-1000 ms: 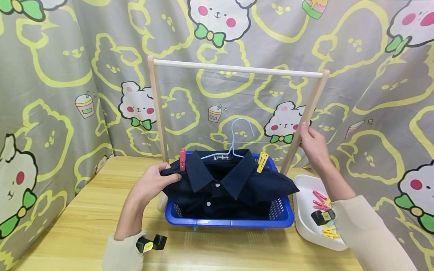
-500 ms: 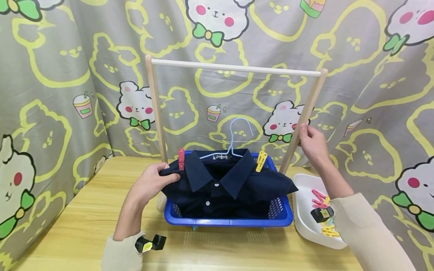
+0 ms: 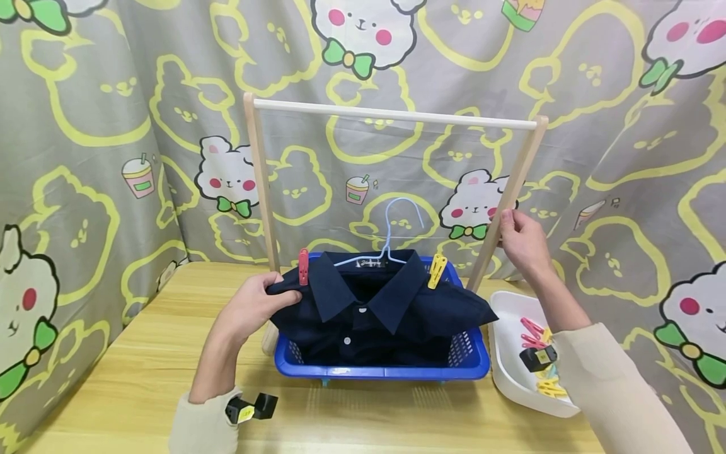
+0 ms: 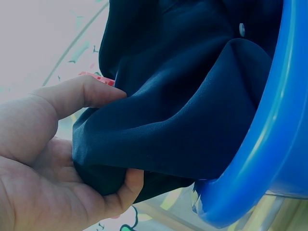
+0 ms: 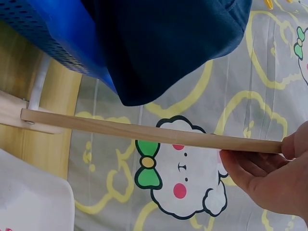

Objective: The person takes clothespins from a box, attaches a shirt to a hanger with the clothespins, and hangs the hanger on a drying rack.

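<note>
A dark navy collared shirt is on a light blue wire hanger and lies in a blue plastic basket. My left hand grips the shirt's left shoulder; in the left wrist view the thumb and curled fingers hold its cloth. A red clothespin and a yellow clothespin clip the shoulders on either side of the collar. With my right hand I hold the right post of a wooden clothes rack, thumb against it, as the right wrist view also shows.
The rack's white crossbar spans above and behind the basket. At right stands a white tray with several pink and yellow clothespins. A patterned curtain surrounds the wooden table.
Both hands keep their holds on the shirt and the rack post. The head view has shifted very slightly; the shirt, basket and rack otherwise stay as they were.
</note>
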